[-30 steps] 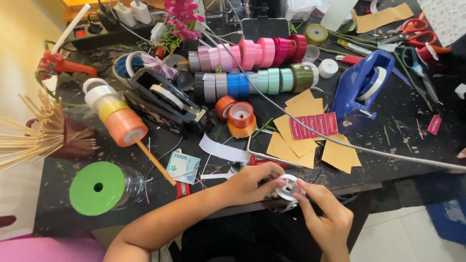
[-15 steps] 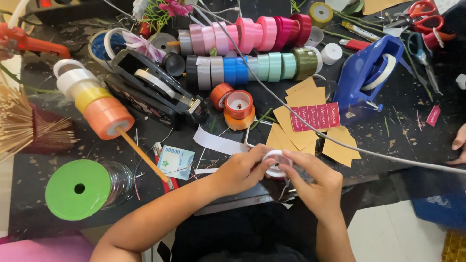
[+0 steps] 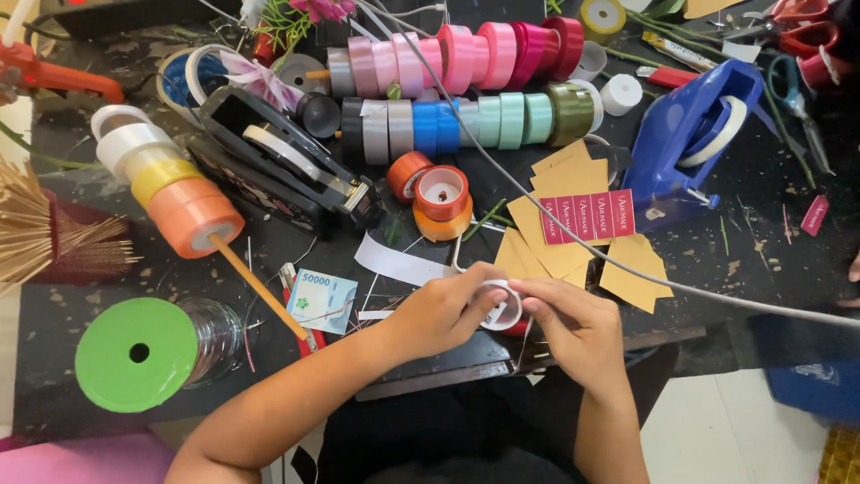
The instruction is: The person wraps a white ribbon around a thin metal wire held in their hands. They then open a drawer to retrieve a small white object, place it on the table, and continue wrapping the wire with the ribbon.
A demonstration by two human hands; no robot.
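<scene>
At the left edge of the dark surface [image 3: 735,260] a jar with a green lid [image 3: 136,354] stands near a stick of stacked ribbon spools [image 3: 170,193]. Toward the middle, the left hand [image 3: 441,312] reaches in from the lower left, forearm laid diagonally, wrist bent slightly inward, its fingers [image 3: 479,285] curled and pinching the near side of a small white tape roll [image 3: 503,305]. The roll is held just above the surface's front edge, between both hands, below the orange spools [image 3: 439,202]. The right hand [image 3: 578,327] meets it from the other side, fingertips closed on the rim, knuckles up. To do this well, I judge the left grip should stay steady while the right works the loose end slowly, keeping the roll clear of the grey cable [image 3: 627,269] beside it.
</scene>
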